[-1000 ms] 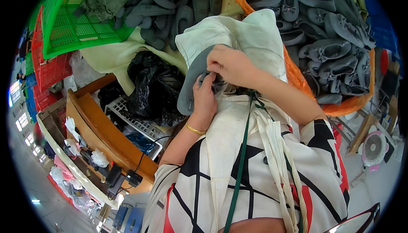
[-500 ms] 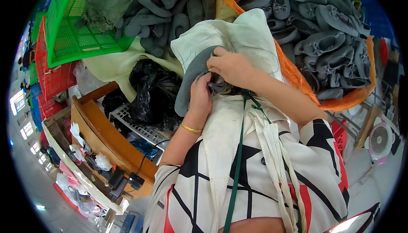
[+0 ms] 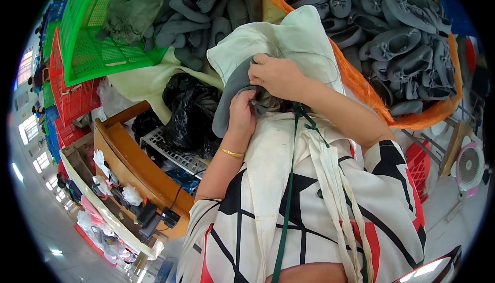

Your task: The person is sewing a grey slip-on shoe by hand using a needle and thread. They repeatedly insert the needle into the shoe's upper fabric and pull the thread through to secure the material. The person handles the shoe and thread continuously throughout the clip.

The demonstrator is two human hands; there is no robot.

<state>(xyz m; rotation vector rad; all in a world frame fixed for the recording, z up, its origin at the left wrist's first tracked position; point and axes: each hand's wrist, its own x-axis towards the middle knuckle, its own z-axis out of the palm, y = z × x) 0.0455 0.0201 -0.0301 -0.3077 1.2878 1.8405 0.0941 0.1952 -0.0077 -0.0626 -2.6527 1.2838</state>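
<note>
Grey felt makes up the shoe (image 3: pixel 227 102) that both hands work on, held close against the person's chest, just above the cream apron (image 3: pixel 278 180). Left hand (image 3: pixel 242 115) comes up from below with a gold bangle (image 3: pixel 231 152) on its wrist; its fingers are closed on the shoe's near edge, pinching the material at the opening. Right hand (image 3: pixel 278 76) reaches across from the right and lies over the top of the shoe, fingers curled down and gripping the upper rim, so the two hands meet at the same spot and touch or nearly touch. A cream cloth (image 3: pixel 289 40) lies behind and around the shoe, spreading up toward the piles beyond. One pile of grey shoes (image 3: pixel 206 14) sits at the upper middle, another (image 3: pixel 392 30) at the upper right, resting on orange sheeting (image 3: pixel 361 82). A green crate (image 3: pixel 98 45) stands at the upper left with a red crate (image 3: pixel 77 97) below it. A black plastic bag (image 3: pixel 191 112) sits just left of the hands, over a white grid tray (image 3: pixel 170 154). A wooden bench (image 3: pixel 134 164) runs along the lower left. A small white fan (image 3: pixel 469 167) stands on the floor at the far right. A green strap (image 3: pixel 289 190) hangs down the apron's front.
</note>
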